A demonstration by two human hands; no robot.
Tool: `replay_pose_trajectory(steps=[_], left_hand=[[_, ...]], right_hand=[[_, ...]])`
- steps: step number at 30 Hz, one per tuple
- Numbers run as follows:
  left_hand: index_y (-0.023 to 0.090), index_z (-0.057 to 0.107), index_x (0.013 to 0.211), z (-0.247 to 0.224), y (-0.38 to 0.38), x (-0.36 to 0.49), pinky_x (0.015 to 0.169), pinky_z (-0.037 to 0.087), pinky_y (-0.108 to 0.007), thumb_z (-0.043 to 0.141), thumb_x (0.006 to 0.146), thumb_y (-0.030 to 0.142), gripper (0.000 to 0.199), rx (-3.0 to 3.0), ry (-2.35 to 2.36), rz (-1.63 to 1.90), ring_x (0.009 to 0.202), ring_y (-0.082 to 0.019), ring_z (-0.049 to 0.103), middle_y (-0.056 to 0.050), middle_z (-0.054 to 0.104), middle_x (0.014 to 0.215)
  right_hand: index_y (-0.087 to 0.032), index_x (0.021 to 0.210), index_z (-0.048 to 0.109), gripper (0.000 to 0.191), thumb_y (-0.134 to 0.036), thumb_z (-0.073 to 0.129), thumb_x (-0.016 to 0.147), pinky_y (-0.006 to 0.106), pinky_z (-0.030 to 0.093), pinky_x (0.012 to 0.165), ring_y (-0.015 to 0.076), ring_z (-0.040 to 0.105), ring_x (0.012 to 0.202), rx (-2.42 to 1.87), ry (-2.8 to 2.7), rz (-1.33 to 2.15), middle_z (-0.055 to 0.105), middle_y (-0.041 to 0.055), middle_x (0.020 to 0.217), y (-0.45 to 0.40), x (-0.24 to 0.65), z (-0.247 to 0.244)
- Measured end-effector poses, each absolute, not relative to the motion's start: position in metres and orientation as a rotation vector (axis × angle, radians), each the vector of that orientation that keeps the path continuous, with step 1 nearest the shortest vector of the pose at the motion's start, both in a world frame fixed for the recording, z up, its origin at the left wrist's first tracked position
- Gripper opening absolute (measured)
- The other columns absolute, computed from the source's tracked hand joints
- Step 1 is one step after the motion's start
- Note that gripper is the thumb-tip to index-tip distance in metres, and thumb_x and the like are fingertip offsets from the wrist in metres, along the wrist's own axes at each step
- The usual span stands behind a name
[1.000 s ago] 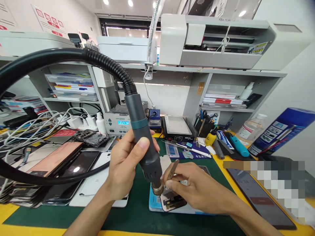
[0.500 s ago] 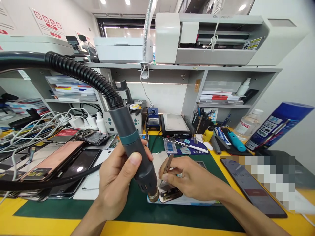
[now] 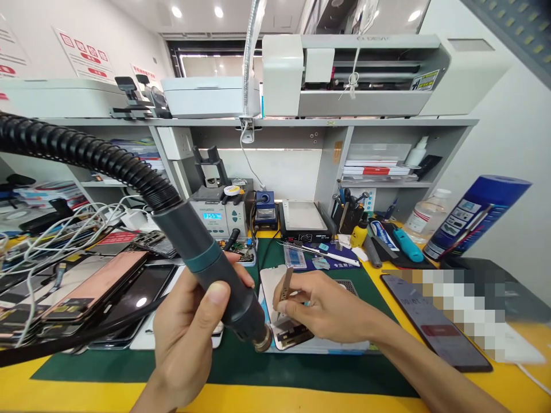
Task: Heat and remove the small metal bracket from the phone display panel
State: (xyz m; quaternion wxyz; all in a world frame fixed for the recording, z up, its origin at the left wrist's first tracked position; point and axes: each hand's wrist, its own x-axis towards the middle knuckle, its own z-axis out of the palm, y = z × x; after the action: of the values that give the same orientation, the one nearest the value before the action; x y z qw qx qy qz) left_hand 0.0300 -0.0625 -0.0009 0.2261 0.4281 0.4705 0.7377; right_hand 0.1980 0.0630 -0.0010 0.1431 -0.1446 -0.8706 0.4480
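The left hand [image 3: 189, 327] is gripping a hot-air gun [image 3: 226, 281], the right hand [image 3: 322, 304] pinching tweezers [image 3: 286, 284] over a phone panel [image 3: 293, 335] at lower centre, which the nozzle [image 3: 263, 339], straying nearer, could scorch.

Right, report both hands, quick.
Left hand: closed around the dark handpiece.
Right hand: fingers pinched shut on a slim tweezer-like tool.

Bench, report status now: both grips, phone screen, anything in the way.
Left grip around heat gun, nozzle beside phone screen. Right grip pinching tweezers over phone screen, tip contact unclear. Right grip blocks view of part of it.
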Motion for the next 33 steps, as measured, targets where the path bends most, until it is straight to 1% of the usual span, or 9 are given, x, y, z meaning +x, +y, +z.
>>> replay_pose_trajectory(steps=[4, 8, 13, 19, 22, 27, 30, 33], left_hand=[[0.020, 0.063, 0.114, -0.007, -0.058, 0.023, 0.067, 0.055, -0.032, 0.060, 0.097, 0.047, 0.032, 1.281, 1.257, 2.006, 0.087, -0.028, 0.061, -0.010, 0.064, 0.092], [0.018, 0.061, 0.115, -0.010, -0.054, 0.023, 0.067, 0.055, -0.030, 0.060, 0.098, 0.047, 0.033, 1.316, 1.230, 1.990, 0.087, -0.026, 0.061, -0.010, 0.064, 0.094], [0.018, 0.061, 0.116, -0.009, -0.051, 0.026, 0.069, 0.053, -0.030, 0.059, 0.099, 0.047, 0.034, 1.329, 1.246, 1.988, 0.088, -0.025, 0.060, -0.009, 0.064, 0.095], [0.019, 0.062, 0.115, -0.006, -0.048, 0.024, 0.073, 0.053, -0.034, 0.056, 0.101, 0.043, 0.028, 1.413, 1.202, 2.001, 0.088, -0.026, 0.061, -0.010, 0.065, 0.094], [0.018, 0.061, 0.116, -0.005, -0.045, 0.023, 0.076, 0.053, -0.036, 0.056, 0.101, 0.040, 0.027, 1.453, 1.190, 2.028, 0.089, -0.027, 0.061, -0.011, 0.065, 0.096], [0.017, 0.060, 0.118, -0.005, -0.044, 0.027, 0.076, 0.051, -0.033, 0.055, 0.102, 0.040, 0.028, 1.496, 1.199, 1.999, 0.089, -0.025, 0.060, -0.010, 0.064, 0.097], [0.018, 0.060, 0.117, -0.005, -0.046, 0.031, 0.077, 0.051, -0.034, 0.055, 0.101, 0.042, 0.029, 1.408, 1.234, 2.006, 0.090, -0.025, 0.059, -0.009, 0.064, 0.097], [0.018, 0.060, 0.118, -0.006, -0.046, 0.032, 0.076, 0.051, -0.034, 0.055, 0.101, 0.041, 0.029, 1.415, 1.205, 1.997, 0.089, -0.025, 0.060, -0.010, 0.064, 0.097]], right_hand=[[-0.017, 0.091, 0.057, 0.015, -0.026, 0.049, 0.099, 0.023, 0.043, 0.068, 0.0119, 0.052, 0.075, -0.405, -2.516, 1.255, 0.060, 0.0017, 0.088, 0.063, 0.198, -0.004], [-0.018, 0.097, 0.056, 0.013, -0.028, 0.048, 0.100, 0.023, 0.042, 0.068, 0.0122, 0.051, 0.077, -0.433, -2.495, 1.289, 0.059, 0.0013, 0.092, 0.066, 0.198, -0.007], [-0.018, 0.095, 0.054, 0.010, -0.025, 0.048, 0.099, 0.022, 0.041, 0.065, 0.0116, 0.049, 0.074, -0.420, -2.483, 1.310, 0.056, 0.0006, 0.089, 0.069, 0.198, -0.008], [-0.017, 0.101, 0.059, 0.012, -0.023, 0.049, 0.098, 0.024, 0.042, 0.070, 0.0142, 0.053, 0.081, -0.393, -2.480, 1.299, 0.060, 0.0039, 0.094, 0.069, 0.199, -0.006], [-0.016, 0.098, 0.059, 0.013, -0.024, 0.048, 0.098, 0.024, 0.043, 0.071, 0.0147, 0.053, 0.082, -0.377, -2.453, 1.317, 0.061, 0.0052, 0.093, 0.068, 0.199, -0.007], [-0.015, 0.096, 0.059, 0.014, -0.025, 0.049, 0.097, 0.025, 0.043, 0.072, 0.0147, 0.053, 0.081, -0.367, -2.446, 1.312, 0.060, 0.0051, 0.091, 0.069, 0.199, -0.008], [-0.015, 0.096, 0.060, 0.014, -0.025, 0.049, 0.097, 0.025, 0.043, 0.071, 0.0144, 0.053, 0.079, -0.365, -2.447, 1.316, 0.060, 0.0047, 0.089, 0.069, 0.199, -0.008], [-0.015, 0.097, 0.060, 0.015, -0.025, 0.049, 0.097, 0.024, 0.042, 0.070, 0.0142, 0.052, 0.078, -0.372, -2.448, 1.327, 0.060, 0.0049, 0.089, 0.069, 0.200, -0.007]])
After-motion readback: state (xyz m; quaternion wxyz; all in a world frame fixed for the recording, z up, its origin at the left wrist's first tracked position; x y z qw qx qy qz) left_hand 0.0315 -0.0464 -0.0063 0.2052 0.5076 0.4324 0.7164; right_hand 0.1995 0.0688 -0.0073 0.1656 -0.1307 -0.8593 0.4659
